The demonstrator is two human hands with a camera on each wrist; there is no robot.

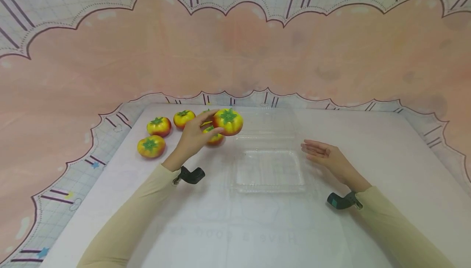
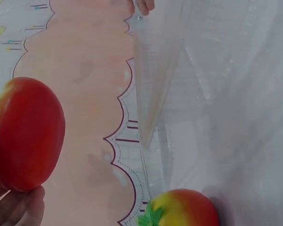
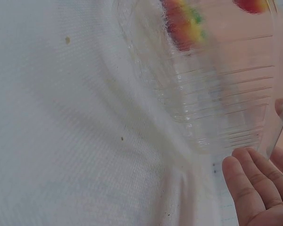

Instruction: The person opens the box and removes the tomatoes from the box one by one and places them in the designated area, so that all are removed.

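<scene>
My left hand (image 1: 194,135) grips a yellow-and-red tomato (image 1: 229,122) with a green star-shaped top, between thumb and fingers. It is raised beside the open lid of a clear plastic box (image 1: 270,188). The left wrist view shows the red underside of the held tomato (image 2: 30,134). My right hand (image 1: 327,157) is at the box's right side with its fingers extended and holds nothing. In the right wrist view the fingers of my right hand (image 3: 259,188) are close to the clear box wall (image 3: 226,99); whether they touch it I cannot tell.
Several similar tomatoes stand on the white table (image 1: 198,219) left of the box, such as one at the front left (image 1: 151,146). Another tomato (image 1: 214,138) is partly behind my left hand. A patterned cloth (image 1: 235,55) hangs behind the table.
</scene>
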